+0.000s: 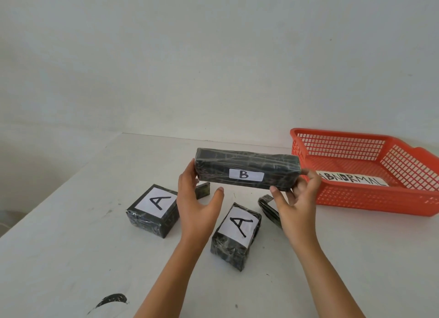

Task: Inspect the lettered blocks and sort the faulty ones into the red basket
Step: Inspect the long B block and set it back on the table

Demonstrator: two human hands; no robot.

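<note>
B block [247,173] is off the table [71,246], held level between both hands with its lettered face toward me. My right hand [294,199] grips the right end, thumb on the front face near the lower corner and fingers curled round the end. My left hand [197,203] supports the left end with fairly straight fingers laid against it; its thumb stands clear below the block, touching nothing. The basket [356,199] sits just right of my right hand, its near corner behind the block's right end, with an ABNORMAL label [351,178] on its floor. Below the grip, one A block [153,211] lies left of my left hand and a second A block [236,234] lies between my forearms. A wrapped piece [203,190] shows part hidden behind my left hand and another piece [268,207] under my right; their letters cannot be read. Assessment: inspection in progress, with no fault evident on the front and top faces shown. The wrap is creased, which alone I would not count. To do this step well, I should set the left thumb on the block before turning it. I should then rotate it about its long axis to view underside and back, and check both ends, which my hands now cover.
</note>
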